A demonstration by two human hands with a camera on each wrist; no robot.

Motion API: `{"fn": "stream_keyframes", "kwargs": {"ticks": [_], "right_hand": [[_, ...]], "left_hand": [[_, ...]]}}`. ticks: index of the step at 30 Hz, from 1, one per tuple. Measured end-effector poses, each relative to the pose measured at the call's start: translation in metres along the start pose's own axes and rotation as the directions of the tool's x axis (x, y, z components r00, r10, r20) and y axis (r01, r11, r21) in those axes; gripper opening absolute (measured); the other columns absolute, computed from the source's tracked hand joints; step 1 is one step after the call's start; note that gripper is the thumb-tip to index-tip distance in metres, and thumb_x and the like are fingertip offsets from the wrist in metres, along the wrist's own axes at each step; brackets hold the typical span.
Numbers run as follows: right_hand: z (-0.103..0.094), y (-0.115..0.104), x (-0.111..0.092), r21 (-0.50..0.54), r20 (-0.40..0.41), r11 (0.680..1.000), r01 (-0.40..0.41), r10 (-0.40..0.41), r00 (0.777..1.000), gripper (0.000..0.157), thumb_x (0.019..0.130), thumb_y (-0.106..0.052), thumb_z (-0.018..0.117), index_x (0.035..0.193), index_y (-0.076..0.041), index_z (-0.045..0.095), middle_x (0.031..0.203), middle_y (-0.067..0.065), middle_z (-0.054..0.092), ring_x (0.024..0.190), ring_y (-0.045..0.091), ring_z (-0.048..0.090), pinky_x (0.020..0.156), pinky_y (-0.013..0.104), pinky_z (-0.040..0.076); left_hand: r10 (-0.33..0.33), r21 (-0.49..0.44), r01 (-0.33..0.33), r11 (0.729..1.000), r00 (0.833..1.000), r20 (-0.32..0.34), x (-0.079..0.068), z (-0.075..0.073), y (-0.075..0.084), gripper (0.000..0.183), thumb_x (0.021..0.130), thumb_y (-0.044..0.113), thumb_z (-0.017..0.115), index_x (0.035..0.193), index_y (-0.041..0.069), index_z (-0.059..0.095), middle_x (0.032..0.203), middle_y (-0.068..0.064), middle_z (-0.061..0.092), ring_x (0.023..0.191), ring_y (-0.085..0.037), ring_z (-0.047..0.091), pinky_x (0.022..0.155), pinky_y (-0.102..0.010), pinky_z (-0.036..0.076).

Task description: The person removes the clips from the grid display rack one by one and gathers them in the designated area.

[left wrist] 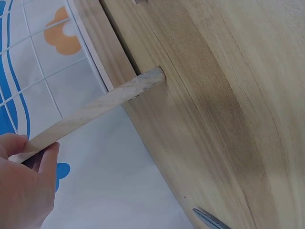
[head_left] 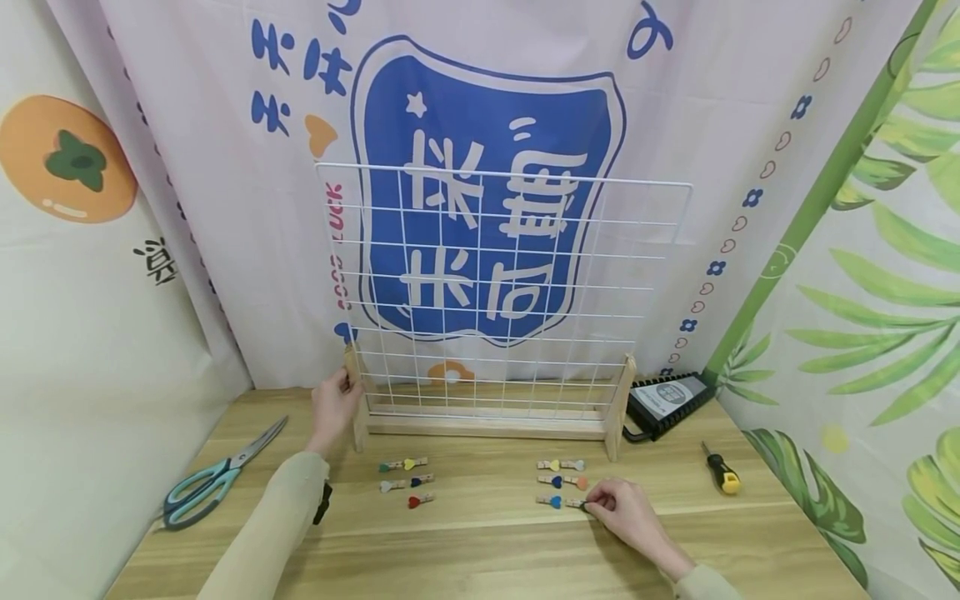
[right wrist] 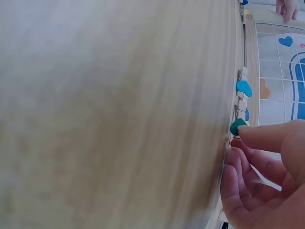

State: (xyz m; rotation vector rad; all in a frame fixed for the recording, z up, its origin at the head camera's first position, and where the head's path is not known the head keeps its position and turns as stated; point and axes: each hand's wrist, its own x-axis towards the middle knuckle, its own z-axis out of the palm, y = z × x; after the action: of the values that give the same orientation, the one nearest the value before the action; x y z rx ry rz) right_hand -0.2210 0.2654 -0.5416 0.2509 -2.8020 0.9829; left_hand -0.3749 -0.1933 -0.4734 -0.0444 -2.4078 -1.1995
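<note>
A white wire grid (head_left: 502,174) stands upright in a wooden stand (head_left: 487,427) at the back of the table. My left hand (head_left: 335,404) grips the stand's left upright (left wrist: 95,107), thumb on one side and fingers on the other. At the front right, my right hand (head_left: 624,512) pinches a small wooden clothespin with a green heart (right wrist: 237,127) between thumb and index finger, low at the tabletop. Beside it lies a clothespin with a light blue heart (head_left: 555,502). More heart clothespins form short rows there, and another group, including a red-heart clothespin (head_left: 415,502), lies on the left.
Scissors with teal handles (head_left: 198,492) lie at the left edge. A yellow and black screwdriver (head_left: 723,477) lies on the right. Behind it, a black tool holder (head_left: 670,402) sits near the right upright. Printed curtains (head_left: 247,217) hang around the table.
</note>
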Motion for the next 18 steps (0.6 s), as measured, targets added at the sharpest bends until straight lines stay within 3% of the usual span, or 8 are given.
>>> {"fn": "stream_keyframes", "kwargs": {"ticks": [3,10,14,18], "right_hand": [[0.0002,-0.0005,-0.0001,0.001,0.002,1.000,-0.008,0.008,1.000,0.009,0.080,-0.006,0.079,0.078,-0.011,0.072,0.073,-0.003,0.066,0.062,-0.006,0.049,0.056,0.015,0.044],[0.0008,-0.0024,-0.0003,0.004,0.000,0.999,-0.037,0.037,0.999,0.008,0.080,-0.006,0.079,0.079,-0.011,0.072,0.074,-0.002,0.067,0.062,-0.005,0.050,0.056,0.016,0.045],[0.0008,-0.0026,-0.0001,0.006,-0.005,0.999,-0.045,0.045,0.999,0.008,0.080,-0.005,0.078,0.079,-0.010,0.072,0.074,-0.001,0.067,0.062,-0.005,0.051,0.056,0.016,0.045],[0.0010,-0.0021,0.0001,0.003,-0.008,0.999,-0.041,0.041,0.999,0.008,0.080,-0.005,0.079,0.080,-0.010,0.072,0.074,-0.001,0.067,0.062,-0.005,0.050,0.056,0.016,0.045]], "left_hand": [[0.008,0.004,-0.008,1.000,1.000,-0.003,-0.0002,-0.0001,0.0002,0.015,0.092,0.002,0.061,0.078,-0.002,0.057,0.080,-0.024,0.070,0.061,-0.014,0.054,0.051,-0.015,0.040],[-0.008,-0.003,0.008,1.000,1.000,0.010,-0.0007,-0.0017,0.0026,0.011,0.092,0.003,0.060,0.084,-0.005,0.059,0.094,-0.029,0.072,0.084,-0.037,0.070,0.059,-0.012,0.046],[0.003,0.002,-0.003,1.000,1.000,0.007,-0.0005,-0.0025,0.0025,0.011,0.092,0.002,0.060,0.085,-0.006,0.060,0.096,-0.030,0.072,0.087,-0.040,0.071,0.063,-0.019,0.054],[0.016,-0.001,-0.016,1.000,1.000,-0.004,-0.0003,-0.0024,0.0023,0.010,0.091,0.001,0.060,0.085,-0.006,0.061,0.094,-0.031,0.072,0.083,-0.039,0.071,0.061,-0.021,0.055]]}}
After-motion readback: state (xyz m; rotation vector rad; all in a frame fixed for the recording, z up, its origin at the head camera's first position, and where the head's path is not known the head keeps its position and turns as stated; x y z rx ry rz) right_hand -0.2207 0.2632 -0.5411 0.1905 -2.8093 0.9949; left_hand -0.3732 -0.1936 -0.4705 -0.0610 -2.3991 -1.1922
